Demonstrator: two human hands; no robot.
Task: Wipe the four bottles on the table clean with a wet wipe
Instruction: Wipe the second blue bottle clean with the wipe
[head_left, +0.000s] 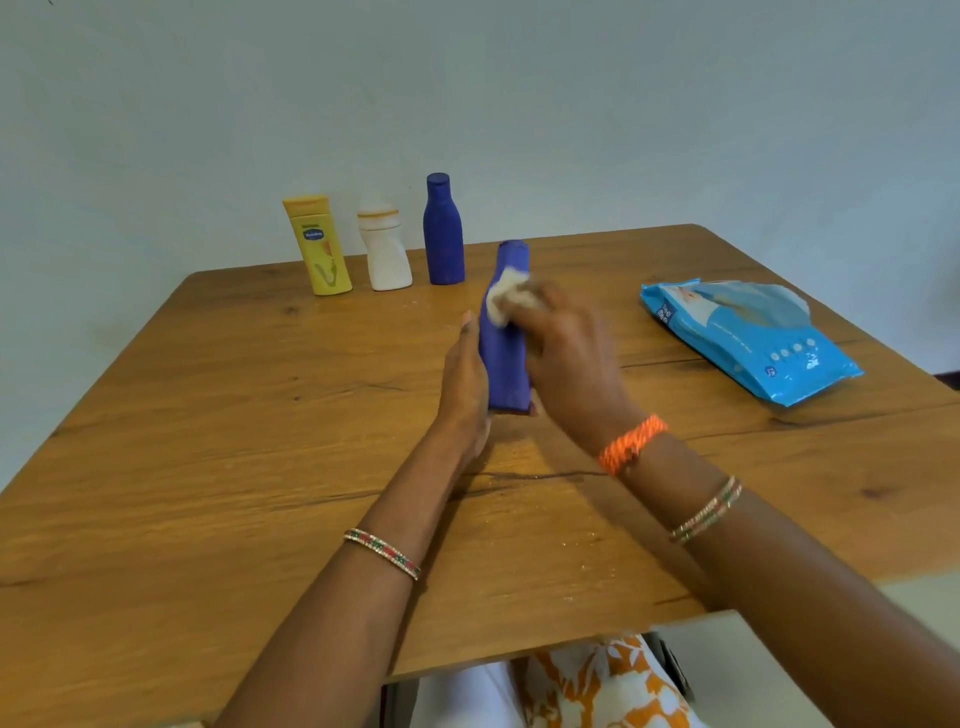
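Two hands work on a blue bottle (506, 358) above the bench (208, 415).
Left hand (465, 379) grips its side; right hand (566, 358) presses a crumpled wet wipe (506, 301) against it.

Table (260, 415) grained wood, satin; held blue bottle (506, 364) matt plastic; wipes pack (753, 338) glossy film.

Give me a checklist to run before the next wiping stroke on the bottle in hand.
1. Blue bottle held steady by left hand: ok.
2. Wet wipe gripped in right hand, touching the bottle: ok.
3. Whole bottle wiped: cannot tell.
4. Yellow bottle, white bottle and second blue bottle upright, clear of hands: ok.
5. Wipes pack within reach: ok.
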